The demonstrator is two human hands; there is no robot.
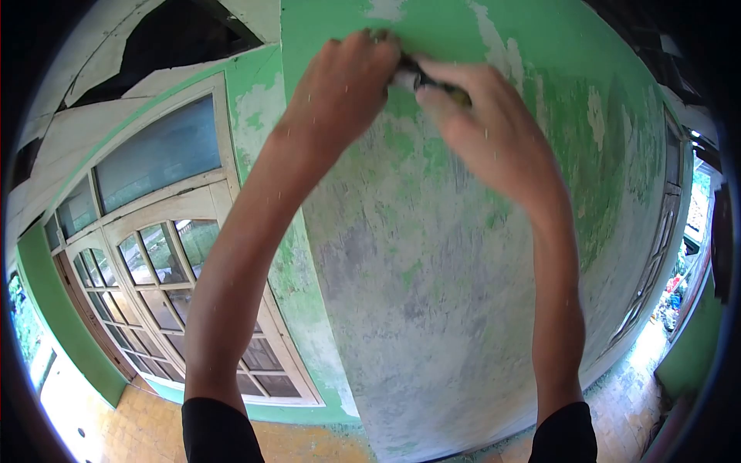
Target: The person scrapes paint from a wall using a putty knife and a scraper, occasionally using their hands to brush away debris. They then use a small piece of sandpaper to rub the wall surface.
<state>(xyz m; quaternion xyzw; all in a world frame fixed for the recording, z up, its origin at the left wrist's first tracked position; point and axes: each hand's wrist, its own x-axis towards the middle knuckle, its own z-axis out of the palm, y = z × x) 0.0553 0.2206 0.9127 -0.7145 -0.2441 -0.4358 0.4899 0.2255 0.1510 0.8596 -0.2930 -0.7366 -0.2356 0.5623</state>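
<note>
Both my arms reach up to a wall (432,278) with flaking green paint and bare grey-white patches. My left hand (347,89) is closed at the upper middle, its fingers wrapped on the left end of a small dark scraper-like tool (423,79). At the tool's other end, my right hand (486,116) grips the handle between thumb and fingers. The tool lies close to the wall's green upper part; its exact shape is partly hidden by my fingers. Small pale flecks show around my arms.
White-framed glass doors (162,270) and a transom window (162,166) stand at the left. A broken ceiling panel (166,81) is at the upper left. Tiled floor (154,424) runs below. Another window frame (656,255) is at the far right.
</note>
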